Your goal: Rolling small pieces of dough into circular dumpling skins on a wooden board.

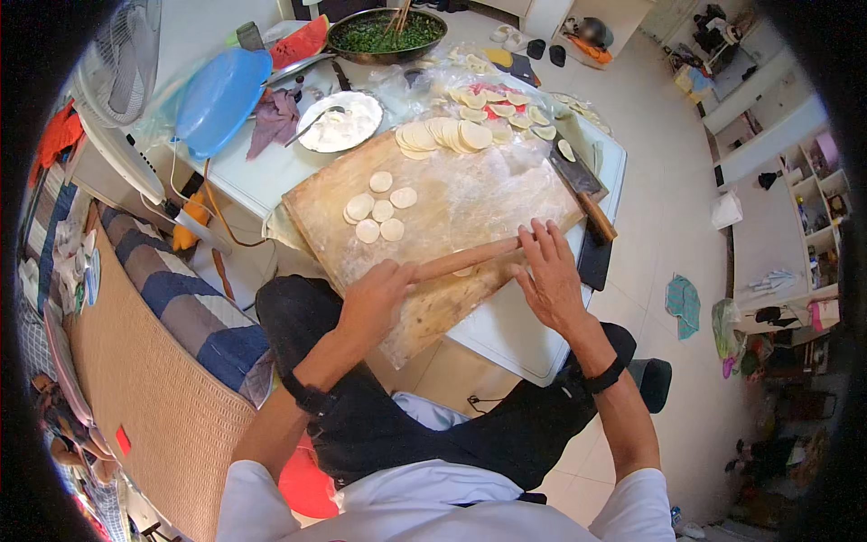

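A wooden rolling pin (467, 260) lies slantwise over the near part of a floured wooden board (433, 318). My left hand (376, 295) is closed around its left end. At its right end, my right hand (548, 271) has its fingers laid over the wood and its thumb on the near side. Part of a small dough round (463, 272) shows beneath the pin; the rest is hidden. To the left on the board sit several small flattened dough pieces (383, 211). Overlapping rolled wrappers (443, 135) are spread along the board's far edge.
A cleaver with a wooden handle (597, 217) lies right of the board. Beyond are folded dumplings (501, 110), a flour bowl with a spoon (349, 125), a pan of chopped greens (386, 35), cut watermelon (301, 44) and a tilted blue basin (220, 101). A fan (118, 74) stands left.
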A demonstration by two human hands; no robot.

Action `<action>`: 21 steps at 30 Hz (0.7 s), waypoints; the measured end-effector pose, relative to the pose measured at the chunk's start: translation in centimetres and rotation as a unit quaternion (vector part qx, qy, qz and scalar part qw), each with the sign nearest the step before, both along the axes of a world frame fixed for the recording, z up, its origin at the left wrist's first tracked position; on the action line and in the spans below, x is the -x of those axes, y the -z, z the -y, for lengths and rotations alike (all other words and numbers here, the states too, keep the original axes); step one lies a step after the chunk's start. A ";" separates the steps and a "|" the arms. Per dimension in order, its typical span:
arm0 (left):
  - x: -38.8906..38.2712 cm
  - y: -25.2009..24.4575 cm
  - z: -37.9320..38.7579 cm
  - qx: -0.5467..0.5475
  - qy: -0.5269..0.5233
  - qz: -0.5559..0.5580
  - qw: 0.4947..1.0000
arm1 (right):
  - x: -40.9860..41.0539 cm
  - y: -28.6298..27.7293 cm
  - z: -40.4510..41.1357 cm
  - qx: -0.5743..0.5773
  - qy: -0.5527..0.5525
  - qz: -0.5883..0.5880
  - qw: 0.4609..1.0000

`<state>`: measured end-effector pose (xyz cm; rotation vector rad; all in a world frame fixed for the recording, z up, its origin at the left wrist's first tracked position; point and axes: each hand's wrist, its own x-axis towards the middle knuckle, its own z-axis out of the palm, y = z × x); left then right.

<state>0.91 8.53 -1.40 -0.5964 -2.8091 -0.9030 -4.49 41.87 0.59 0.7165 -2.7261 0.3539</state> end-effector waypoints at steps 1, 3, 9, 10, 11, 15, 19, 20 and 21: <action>0.6 0.3 -0.3 0.015 -0.008 0.030 0.999 | 0.2 0.5 -0.2 -0.041 -0.008 0.024 0.999; 1.6 0.9 -0.8 0.040 0.006 0.035 0.999 | 0.7 1.6 -0.1 -0.081 -0.015 0.050 0.995; 1.9 1.2 -1.0 0.149 -0.024 -0.095 0.984 | 0.2 2.2 0.3 -0.089 0.009 0.100 0.991; 1.8 1.1 -1.1 0.150 -0.022 -0.093 0.984 | 0.1 1.8 0.4 -0.092 0.003 0.104 0.990; 1.5 0.9 -1.1 0.175 -0.003 -0.041 0.984 | -0.2 1.4 0.4 -0.084 -0.013 0.066 0.994; 1.2 0.5 -1.4 0.225 0.008 0.063 0.972 | 0.0 -0.1 0.6 -0.104 -0.025 0.108 0.988; 1.1 0.3 -1.7 0.172 -0.036 0.005 0.984 | 0.7 0.1 0.4 -0.106 -0.017 0.094 0.990; 1.0 0.2 -1.7 0.181 -0.027 0.026 0.983 | 0.9 0.4 0.3 -0.098 -0.024 0.069 0.993; 0.8 0.1 -1.7 0.175 -0.018 0.006 0.984 | 0.7 0.7 0.1 -0.108 -0.017 0.105 0.988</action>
